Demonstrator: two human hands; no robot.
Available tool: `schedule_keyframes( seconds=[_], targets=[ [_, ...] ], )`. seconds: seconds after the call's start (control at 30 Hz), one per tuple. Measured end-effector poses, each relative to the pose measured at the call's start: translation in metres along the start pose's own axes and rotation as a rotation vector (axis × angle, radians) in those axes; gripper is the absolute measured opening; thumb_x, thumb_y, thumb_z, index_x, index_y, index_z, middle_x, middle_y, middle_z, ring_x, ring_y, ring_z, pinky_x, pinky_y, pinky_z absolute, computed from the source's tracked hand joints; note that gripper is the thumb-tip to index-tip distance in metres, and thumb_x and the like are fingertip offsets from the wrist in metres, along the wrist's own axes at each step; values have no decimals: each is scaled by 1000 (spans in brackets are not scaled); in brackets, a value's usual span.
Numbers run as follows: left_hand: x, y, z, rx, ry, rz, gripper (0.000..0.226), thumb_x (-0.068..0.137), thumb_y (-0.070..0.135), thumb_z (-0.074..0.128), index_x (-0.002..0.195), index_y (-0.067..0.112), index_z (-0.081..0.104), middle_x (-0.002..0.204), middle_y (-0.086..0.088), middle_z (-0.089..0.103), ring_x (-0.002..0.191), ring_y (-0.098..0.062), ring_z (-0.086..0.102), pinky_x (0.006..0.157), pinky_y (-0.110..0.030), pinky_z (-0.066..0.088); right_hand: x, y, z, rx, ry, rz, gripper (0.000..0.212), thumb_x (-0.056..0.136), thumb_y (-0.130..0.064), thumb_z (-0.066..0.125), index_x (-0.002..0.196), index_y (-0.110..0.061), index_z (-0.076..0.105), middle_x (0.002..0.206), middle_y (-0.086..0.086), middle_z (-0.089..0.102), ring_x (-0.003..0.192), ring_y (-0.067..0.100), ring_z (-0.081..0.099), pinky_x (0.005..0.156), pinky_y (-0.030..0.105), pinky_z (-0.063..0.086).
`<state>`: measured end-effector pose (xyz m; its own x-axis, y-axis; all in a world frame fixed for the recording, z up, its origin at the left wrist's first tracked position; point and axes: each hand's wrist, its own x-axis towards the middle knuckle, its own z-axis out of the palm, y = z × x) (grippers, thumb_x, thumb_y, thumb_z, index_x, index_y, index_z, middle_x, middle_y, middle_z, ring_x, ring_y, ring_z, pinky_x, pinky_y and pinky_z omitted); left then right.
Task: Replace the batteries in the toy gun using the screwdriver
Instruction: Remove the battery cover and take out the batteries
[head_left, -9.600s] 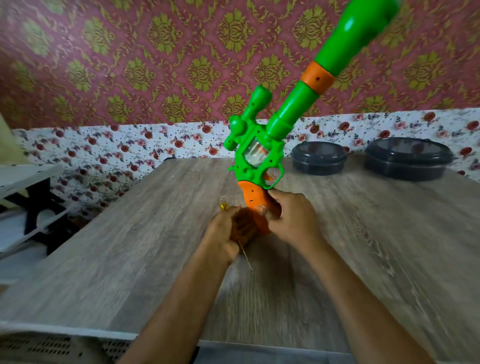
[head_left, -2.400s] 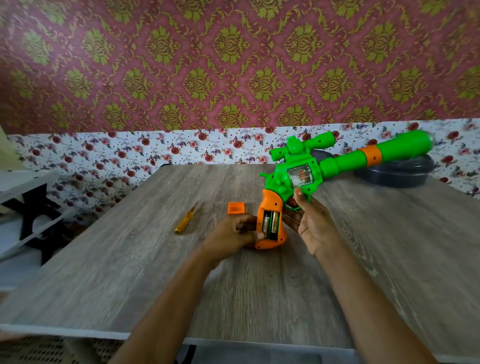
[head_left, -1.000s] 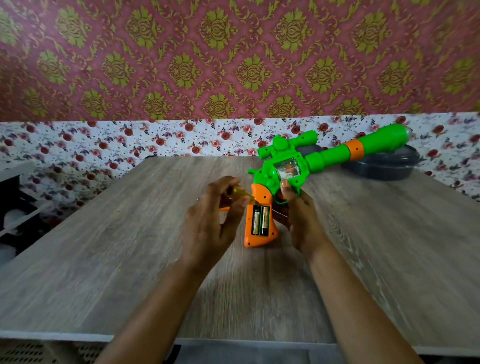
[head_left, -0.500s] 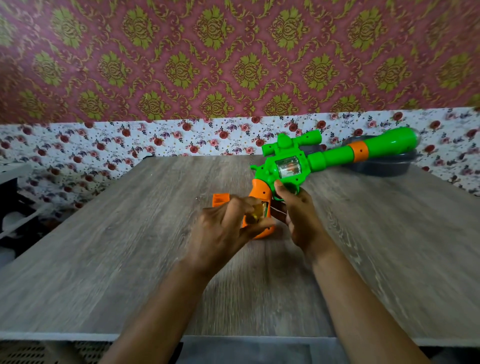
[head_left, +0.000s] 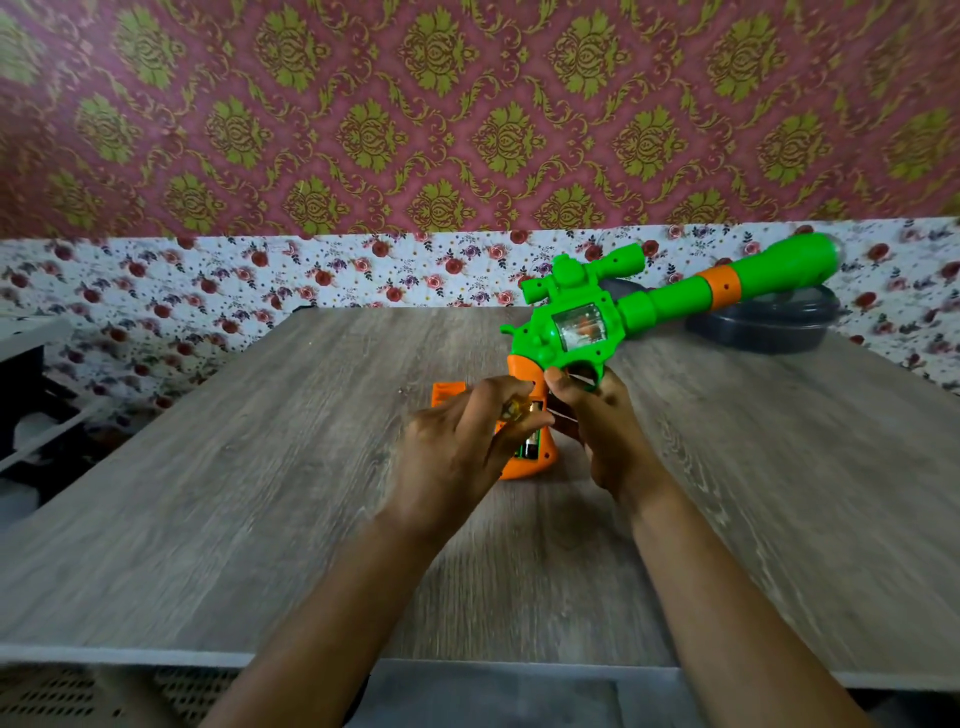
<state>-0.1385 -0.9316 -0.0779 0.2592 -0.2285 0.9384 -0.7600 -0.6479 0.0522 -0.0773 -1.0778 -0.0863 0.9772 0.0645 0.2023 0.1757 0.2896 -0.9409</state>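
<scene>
The green toy gun (head_left: 582, 327) with an orange grip stands with its grip on the wooden table (head_left: 260, 493), barrel pointing up to the right. My right hand (head_left: 597, 421) grips it at the trigger guard. My left hand (head_left: 462, 441) pinches the yellow-handled screwdriver (head_left: 514, 410) against the open battery compartment in the grip, where batteries (head_left: 530, 447) show. The orange compartment cover (head_left: 448, 391) lies on the table just behind my left hand. The screwdriver's tip is hidden by my fingers.
A dark round lidded container (head_left: 763, 327) sits at the back right under the gun's barrel. A patterned wall runs behind the table. A white shelf unit (head_left: 31, 364) stands to the left of the table.
My left hand picked the screwdriver up from the table and brought it to the open battery compartment. My right hand has kept its hold on the gun.
</scene>
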Motion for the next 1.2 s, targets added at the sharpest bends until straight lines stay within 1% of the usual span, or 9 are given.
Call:
schedule_keyframes(
  seconds=[0.13,0.27,0.4,0.57,0.67,0.8,0.97,1.1,1.2],
  targets=[
    [-2,-1,5,55,-76,84,24,94,39,47,102,16,48,82,-8,71,65,-20,67,49,-33,51,-1,-1,2,-13,-10,-42,38,89,-7,54,127,-4,45,113,13,61,94,21,63,70,23,57],
    [0,-6,0,-164,25,-291,24,91,45,49,100,24,45,88,6,70,75,-9,70,59,-32,56,-1,-1,6,35,3,-43,49,79,-9,65,124,-3,47,98,6,64,75,5,67,58,16,52],
    [1,-8,3,-209,133,-468,18,89,27,61,95,18,46,80,16,64,72,1,66,58,-12,51,3,3,7,93,79,-11,40,86,0,57,125,-2,47,89,4,62,64,1,65,53,16,52],
    [11,-4,5,-454,305,-865,14,92,21,55,89,9,48,76,2,65,61,0,68,55,-14,52,7,1,6,136,186,68,29,86,-4,58,113,-9,51,85,4,61,72,13,60,48,14,51],
    [9,-13,8,-558,356,-1070,19,94,21,55,96,3,49,74,-5,63,55,-5,67,53,-18,55,8,4,6,117,206,99,33,85,-6,61,116,-8,52,95,9,62,75,15,61,48,16,51],
    [3,-27,9,-639,355,-1276,26,95,24,53,99,-1,53,65,-5,67,55,-8,68,54,-20,56,7,6,6,70,204,120,36,85,-10,62,119,-7,51,106,10,62,80,14,61,59,24,49],
    [-1,-35,9,-787,369,-1449,29,95,25,53,73,6,56,56,-3,67,53,-9,67,53,-20,56,8,9,7,48,191,102,36,84,-9,62,119,-7,52,103,9,62,81,15,61,65,26,50],
    [-2,-37,7,-849,365,-1500,28,94,26,55,73,7,57,54,0,68,53,-9,68,51,-19,55,9,10,6,23,206,107,35,84,-12,64,117,-8,54,98,6,64,79,13,61,62,24,49],
    [1,-34,8,-765,382,-1388,25,94,25,56,82,4,55,65,-7,67,54,-8,67,54,-19,56,9,10,7,31,218,116,32,84,-12,64,114,-10,55,86,-1,63,73,9,60,50,16,48]
  ],
)
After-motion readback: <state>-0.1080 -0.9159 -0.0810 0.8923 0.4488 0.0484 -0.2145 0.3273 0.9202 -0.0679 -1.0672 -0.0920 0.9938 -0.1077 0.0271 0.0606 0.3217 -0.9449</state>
